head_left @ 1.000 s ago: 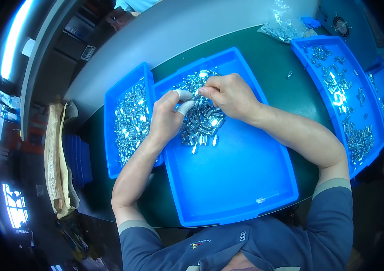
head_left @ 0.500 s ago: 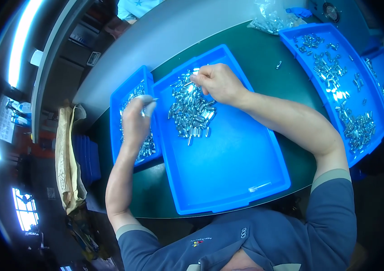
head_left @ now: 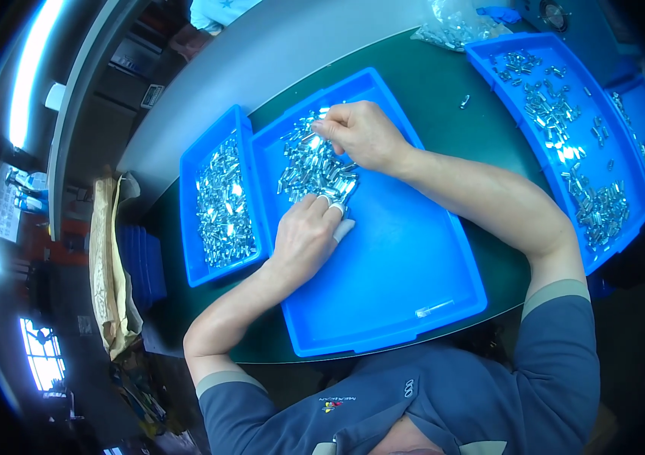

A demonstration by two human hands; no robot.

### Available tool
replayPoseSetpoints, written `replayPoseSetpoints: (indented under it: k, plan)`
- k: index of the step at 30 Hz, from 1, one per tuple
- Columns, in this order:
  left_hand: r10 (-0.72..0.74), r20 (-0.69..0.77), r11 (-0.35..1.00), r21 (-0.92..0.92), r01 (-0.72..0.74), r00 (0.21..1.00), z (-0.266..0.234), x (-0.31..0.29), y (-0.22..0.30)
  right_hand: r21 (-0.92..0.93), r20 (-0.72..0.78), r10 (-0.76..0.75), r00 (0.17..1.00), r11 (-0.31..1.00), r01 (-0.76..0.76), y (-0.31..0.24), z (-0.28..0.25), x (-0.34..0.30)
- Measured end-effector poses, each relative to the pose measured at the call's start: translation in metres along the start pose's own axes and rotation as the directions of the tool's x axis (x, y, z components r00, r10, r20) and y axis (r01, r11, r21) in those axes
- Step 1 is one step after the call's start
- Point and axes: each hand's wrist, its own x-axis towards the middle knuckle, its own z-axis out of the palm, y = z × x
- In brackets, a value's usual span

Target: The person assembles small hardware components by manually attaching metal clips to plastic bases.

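In the big blue tray (head_left: 383, 280) lies a heap of small shiny metal cylinders (head_left: 311, 167). My left hand (head_left: 307, 235) reaches into the near side of this heap, its thumb apart from the fingers; white wraps cover the thumb and some fingers. Over the heap's far side, my right hand (head_left: 364, 136) has thumb and forefinger pinched together. What sits in that pinch, if anything, is too small to make out. A smaller blue tray (head_left: 192, 227) on the left holds many similar metal pieces (head_left: 224, 205).
A clear tube (head_left: 435, 309) lies in the big tray's near right corner. Another blue tray (head_left: 519, 125) with scattered metal parts stands on the right. Behind it sit a clear bag of parts (head_left: 455, 30) and one loose piece (head_left: 464, 101) on the green tabletop (head_left: 444, 129).
My left hand has moved right, from above the smaller left tray to the heap in the big tray. My right hand stays nearly in place, still pinched.
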Motion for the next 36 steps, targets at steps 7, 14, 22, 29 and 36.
replayPoseSetpoints:
  k: [7,14,22,29,36]
  plan:
    - [-0.018,-0.010,0.999,-0.034,0.018,1.000,0.003,0.003,0.003,-0.071,0.027,-0.004,1.000,0.997,0.006,0.002,-0.003,0.003]
    - [-0.286,-0.135,0.921,-0.313,0.233,0.949,-0.010,0.017,-0.043,0.014,-0.009,-0.013,1.000,1.000,0.013,0.001,0.003,0.006]
    - [-0.378,-0.196,0.863,-0.427,0.269,0.905,-0.008,0.045,-0.096,0.032,-0.041,0.009,0.999,0.999,-0.007,-0.002,-0.001,0.001]
    - [-0.330,-0.223,0.851,-0.490,0.187,0.917,-0.002,0.041,-0.092,-0.053,0.008,0.042,0.999,0.998,-0.041,-0.009,-0.006,0.001]
    - [-0.202,-0.276,0.916,-0.393,0.081,0.940,0.000,0.037,-0.095,-0.299,-0.004,-0.081,0.997,0.951,0.076,-0.003,-0.001,0.001]
